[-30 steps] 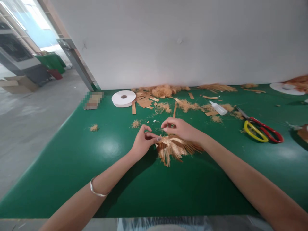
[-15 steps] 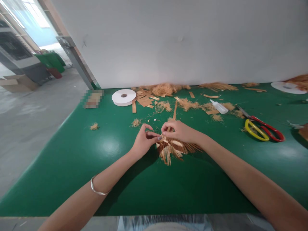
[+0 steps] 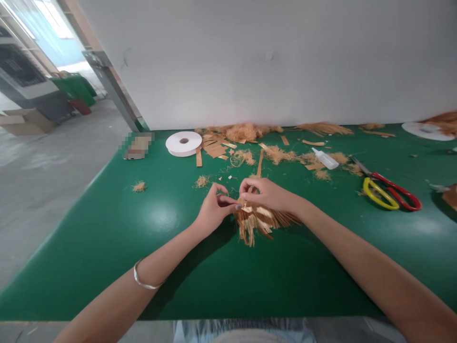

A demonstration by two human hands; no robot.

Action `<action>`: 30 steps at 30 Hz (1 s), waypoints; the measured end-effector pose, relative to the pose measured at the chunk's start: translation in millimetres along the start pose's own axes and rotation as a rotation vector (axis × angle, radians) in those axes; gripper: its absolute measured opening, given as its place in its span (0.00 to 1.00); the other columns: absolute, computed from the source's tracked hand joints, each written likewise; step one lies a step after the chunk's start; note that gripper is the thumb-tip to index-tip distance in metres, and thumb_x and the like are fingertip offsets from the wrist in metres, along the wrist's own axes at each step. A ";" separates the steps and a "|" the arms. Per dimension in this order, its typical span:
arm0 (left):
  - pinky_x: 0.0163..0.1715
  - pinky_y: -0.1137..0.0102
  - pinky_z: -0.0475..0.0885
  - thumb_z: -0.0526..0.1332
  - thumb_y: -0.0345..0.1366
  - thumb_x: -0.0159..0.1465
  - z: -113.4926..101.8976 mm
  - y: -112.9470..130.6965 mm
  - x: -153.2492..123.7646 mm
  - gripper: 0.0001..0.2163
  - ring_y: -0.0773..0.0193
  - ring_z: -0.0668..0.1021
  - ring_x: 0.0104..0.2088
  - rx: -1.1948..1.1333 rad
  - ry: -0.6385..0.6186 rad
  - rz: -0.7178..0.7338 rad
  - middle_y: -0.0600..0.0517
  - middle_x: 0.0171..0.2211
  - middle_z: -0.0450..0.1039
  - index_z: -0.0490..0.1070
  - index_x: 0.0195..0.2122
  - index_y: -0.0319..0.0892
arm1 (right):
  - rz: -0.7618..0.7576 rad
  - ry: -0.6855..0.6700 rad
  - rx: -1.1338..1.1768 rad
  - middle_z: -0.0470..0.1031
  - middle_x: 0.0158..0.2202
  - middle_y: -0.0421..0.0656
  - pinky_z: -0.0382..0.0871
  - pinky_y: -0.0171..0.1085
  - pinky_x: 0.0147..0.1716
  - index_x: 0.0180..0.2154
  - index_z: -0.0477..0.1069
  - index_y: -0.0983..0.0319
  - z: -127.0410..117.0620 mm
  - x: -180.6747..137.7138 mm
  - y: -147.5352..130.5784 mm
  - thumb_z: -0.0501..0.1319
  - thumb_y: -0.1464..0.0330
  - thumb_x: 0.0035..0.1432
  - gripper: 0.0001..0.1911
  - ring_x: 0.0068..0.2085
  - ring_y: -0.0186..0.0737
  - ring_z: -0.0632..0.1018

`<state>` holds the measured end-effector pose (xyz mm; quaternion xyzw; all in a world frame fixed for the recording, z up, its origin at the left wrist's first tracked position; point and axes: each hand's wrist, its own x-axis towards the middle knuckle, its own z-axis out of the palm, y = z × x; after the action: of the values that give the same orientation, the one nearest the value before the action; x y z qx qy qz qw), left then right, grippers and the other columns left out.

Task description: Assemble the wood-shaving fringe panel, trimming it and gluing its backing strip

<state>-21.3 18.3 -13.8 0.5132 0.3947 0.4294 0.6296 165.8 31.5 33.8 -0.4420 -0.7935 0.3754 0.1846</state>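
A fringed bundle of brown and cream straw-like strips [image 3: 254, 220] lies on the green table [image 3: 171, 281], its loose ends fanning toward me and to the right. My left hand [image 3: 216, 207] pinches the bundle's upper left edge between thumb and fingertips. Closed over the top of the same bundle is my right hand [image 3: 262, 193], thumb and index finger pressed together close to the left fingertips. What exactly sits between the fingertips is too small to make out. A narrow tan strip [image 3: 260, 163] extends up from behind the right hand.
Behind the hands lie a white tape roll [image 3: 183, 143], cut tan strips [image 3: 216, 147] and tangled fibre [image 3: 246, 132]. To the right are a white glue bottle [image 3: 325, 158] and scissors [image 3: 391, 190] with yellow and red handles. A white wall [image 3: 267, 62] bounds the table's far side.
The bundle's left edge has shifted slightly to the right beneath the fingers. Both hands keep nearly the same place and grip.
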 end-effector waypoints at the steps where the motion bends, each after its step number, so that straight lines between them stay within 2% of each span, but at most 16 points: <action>1: 0.29 0.73 0.71 0.69 0.27 0.47 -0.1 -0.5 0.1 0.22 0.67 0.78 0.25 0.005 0.002 0.002 0.56 0.24 0.77 0.54 0.34 0.44 | 0.000 -0.005 -0.003 0.71 0.33 0.43 0.61 0.35 0.30 0.32 0.65 0.61 -0.8 -0.3 0.3 0.53 0.62 0.57 0.10 0.31 0.35 0.70; 8: 0.28 0.74 0.71 0.69 0.27 0.46 0.9 -0.5 0.6 0.22 0.69 0.78 0.25 0.006 0.012 0.004 0.56 0.23 0.77 0.54 0.33 0.44 | -0.010 -0.068 -0.056 0.71 0.37 0.45 0.62 0.38 0.36 0.33 0.68 0.61 -3.8 -1.4 4.1 0.56 0.61 0.55 0.10 0.37 0.39 0.72; 13: 0.28 0.74 0.71 0.69 0.27 0.46 0.9 0.0 1.1 0.22 0.68 0.78 0.25 0.005 0.006 -0.002 0.56 0.24 0.77 0.54 0.33 0.44 | 0.006 -0.073 -0.013 0.71 0.38 0.44 0.63 0.37 0.35 0.35 0.66 0.61 -2.7 -1.3 5.5 0.57 0.62 0.55 0.09 0.36 0.38 0.72; 23: 0.28 0.73 0.70 0.69 0.28 0.47 0.3 -2.0 1.1 0.22 0.67 0.78 0.26 0.030 -0.027 0.004 0.55 0.25 0.77 0.54 0.34 0.44 | 0.013 -0.114 -0.039 0.72 0.36 0.45 0.61 0.37 0.34 0.34 0.69 0.61 -3.7 0.0 3.3 0.56 0.60 0.55 0.12 0.35 0.39 0.71; 30: 0.26 0.75 0.68 0.71 0.29 0.45 0.0 -2.8 2.0 0.24 0.68 0.77 0.24 0.034 -0.025 -0.003 0.57 0.23 0.76 0.54 0.34 0.44 | -0.004 -0.076 -0.007 0.71 0.34 0.42 0.63 0.36 0.34 0.31 0.68 0.61 -6.5 0.1 6.4 0.56 0.65 0.54 0.06 0.34 0.37 0.71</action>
<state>-20.3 19.9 -16.7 0.5288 0.3947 0.4153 0.6262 173.4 36.5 33.2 -0.4266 -0.8020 0.3888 0.1537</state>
